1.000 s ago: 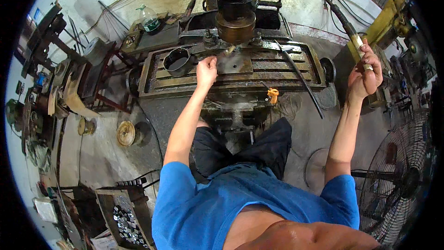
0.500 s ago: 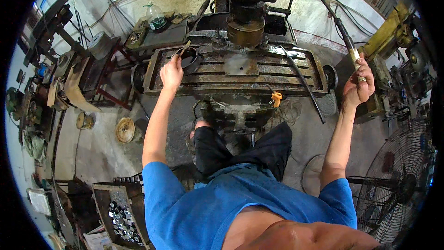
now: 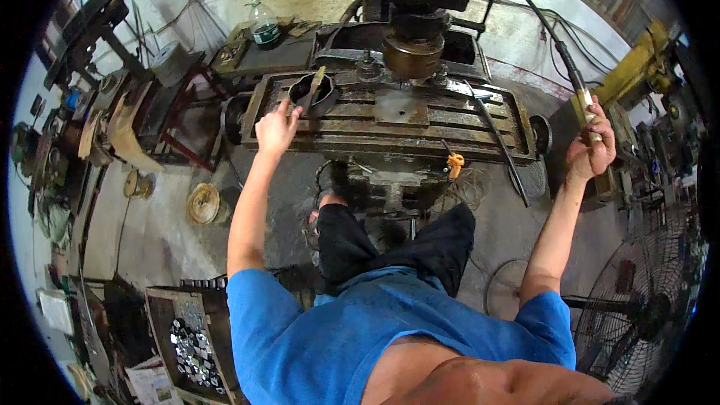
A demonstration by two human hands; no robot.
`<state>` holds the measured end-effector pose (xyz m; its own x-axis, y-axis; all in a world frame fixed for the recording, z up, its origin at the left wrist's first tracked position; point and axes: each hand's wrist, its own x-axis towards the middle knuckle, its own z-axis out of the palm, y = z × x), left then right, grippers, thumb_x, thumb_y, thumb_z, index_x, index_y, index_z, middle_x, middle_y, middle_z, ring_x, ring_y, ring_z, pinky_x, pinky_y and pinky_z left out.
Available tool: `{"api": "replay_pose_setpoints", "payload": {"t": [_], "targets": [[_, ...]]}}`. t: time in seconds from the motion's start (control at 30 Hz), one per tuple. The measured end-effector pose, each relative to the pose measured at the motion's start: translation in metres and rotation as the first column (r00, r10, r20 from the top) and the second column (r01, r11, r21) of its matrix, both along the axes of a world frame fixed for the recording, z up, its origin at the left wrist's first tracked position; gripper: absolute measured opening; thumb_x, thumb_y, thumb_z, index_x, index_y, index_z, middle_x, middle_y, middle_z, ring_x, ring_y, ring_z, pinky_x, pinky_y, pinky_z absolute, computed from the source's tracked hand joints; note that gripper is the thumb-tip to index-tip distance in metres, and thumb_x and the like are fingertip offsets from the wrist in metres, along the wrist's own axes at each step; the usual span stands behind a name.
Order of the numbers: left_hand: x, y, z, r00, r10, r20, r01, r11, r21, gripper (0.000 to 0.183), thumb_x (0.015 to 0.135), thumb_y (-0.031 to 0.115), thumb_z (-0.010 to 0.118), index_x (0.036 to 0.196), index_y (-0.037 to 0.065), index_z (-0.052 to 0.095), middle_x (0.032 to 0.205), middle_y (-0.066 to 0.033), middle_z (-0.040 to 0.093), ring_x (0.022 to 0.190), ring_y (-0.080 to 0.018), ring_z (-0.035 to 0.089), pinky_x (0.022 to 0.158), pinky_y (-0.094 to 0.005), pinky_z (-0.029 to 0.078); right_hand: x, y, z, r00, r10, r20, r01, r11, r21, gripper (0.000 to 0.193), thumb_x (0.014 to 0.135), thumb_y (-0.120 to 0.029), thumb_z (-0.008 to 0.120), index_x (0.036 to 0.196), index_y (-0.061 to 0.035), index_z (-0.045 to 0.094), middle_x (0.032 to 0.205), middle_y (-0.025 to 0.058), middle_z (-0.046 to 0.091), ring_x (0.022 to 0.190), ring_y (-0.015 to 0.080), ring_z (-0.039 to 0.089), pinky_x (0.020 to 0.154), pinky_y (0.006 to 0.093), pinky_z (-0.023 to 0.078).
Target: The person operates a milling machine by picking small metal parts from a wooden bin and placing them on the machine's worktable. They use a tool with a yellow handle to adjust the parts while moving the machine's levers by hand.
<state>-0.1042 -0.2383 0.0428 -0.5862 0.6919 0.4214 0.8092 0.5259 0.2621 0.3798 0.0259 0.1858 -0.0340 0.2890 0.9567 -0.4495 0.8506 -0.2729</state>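
My left hand [image 3: 276, 129] is at the left end of the slotted machine table [image 3: 352, 135], thumb and forefinger apart, with nothing seen between them. Just beyond it stands a dark round pot [image 3: 324, 103]. A brush-like stick [image 3: 319, 76] with a pale upper end leans across the pot, apart from my fingers or barely beside my thumb. My right hand [image 3: 592, 144] is wrapped round the pale grip of a long lever [image 3: 576, 79] reaching down from the machine head. Beneath the round brass-coloured spindle part [image 3: 413, 54], a flat square metal plate [image 3: 401, 107] lies on the table.
A dark bar [image 3: 499, 142] slants over the table's right side. An orange tool [image 3: 454, 165] hangs at the front edge. At lower right stands a caged fan [image 3: 637, 307]; at lower left, a bin [image 3: 169, 345] holds small metal pieces. A clear bottle [image 3: 264, 26] stands behind.
My left hand has let go of the brush-like stick, which now rests across the pot, and has drawn back toward me. My right hand keeps its hold on the lever. The view has shifted slightly.
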Motion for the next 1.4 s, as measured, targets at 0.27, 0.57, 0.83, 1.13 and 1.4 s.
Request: {"api": "replay_pose_setpoints", "payload": {"t": [0.27,0.57,0.83,1.13,1.4], "targets": [[-0.038,-0.217,-0.006,0.902,0.425,0.076,-0.428,0.904,0.020,0.039,0.084,0.043,0.049,0.104,0.011,0.060,0.079,-0.0155,0.064,0.077,-0.0345,0.060,0.067,-0.0440,0.047,0.044,0.024,-0.002,0.977,0.189,0.097,-0.170,0.969,-0.177,0.032,0.075,-0.012,0.039,0.099,-0.0002,0.055,0.125,0.0330,0.039,0.113,0.0470,0.041,0.091,0.0580,0.038],[-0.001,-0.595,-0.076,0.333,0.901,0.278,-0.913,0.382,-0.145,0.040,0.075,0.036,0.060,0.099,0.005,0.063,0.076,-0.0132,0.065,0.071,-0.0278,0.063,0.069,-0.0374,0.049,0.081,0.098,0.015,0.982,-0.177,0.070,0.176,0.984,0.013,0.034,0.081,-0.017,0.046,0.105,0.0060,0.055,0.115,0.0276,0.051,0.106,0.0365,0.051,0.090,0.0426,0.041],[0.022,-0.655,-0.130,0.142,0.957,0.253,-0.931,0.216,-0.294,0.034,0.068,0.019,0.062,0.099,0.006,0.062,0.096,-0.0173,0.063,0.090,-0.0283,0.061,0.075,-0.0387,0.049,0.143,0.187,0.035,0.548,-0.820,0.166,0.750,0.569,0.337,0.038,0.082,-0.018,0.052,0.114,0.0029,0.052,0.106,0.0146,0.058,0.092,0.0206,0.057,0.076,0.0289,0.047],[-0.021,-0.626,-0.161,0.311,0.941,-0.132,-0.807,0.188,-0.560,0.014,0.074,0.016,0.056,0.087,0.012,0.061,0.096,-0.0119,0.060,0.087,-0.0292,0.061,0.067,-0.0413,0.050,0.061,0.046,0.082,0.570,-0.738,0.362,0.774,0.630,0.067,0.041,0.084,-0.019,0.043,0.121,-0.0036,0.049,0.120,0.0116,0.050,0.108,0.0254,0.048,0.089,0.0350,0.039],[-0.021,-0.651,-0.187,0.426,0.882,-0.200,-0.799,0.263,-0.541,0.018,0.072,0.016,0.057,0.088,0.008,0.055,0.089,-0.0130,0.061,0.081,-0.0333,0.060,0.064,-0.0439,0.049,0.028,0.039,0.162,0.932,-0.295,0.213,0.342,0.910,-0.236,0.025,0.086,0.000,0.044,0.109,0.0055,0.052,0.112,0.0217,0.055,0.105,0.0283,0.053,0.089,0.0372,0.041]]}}
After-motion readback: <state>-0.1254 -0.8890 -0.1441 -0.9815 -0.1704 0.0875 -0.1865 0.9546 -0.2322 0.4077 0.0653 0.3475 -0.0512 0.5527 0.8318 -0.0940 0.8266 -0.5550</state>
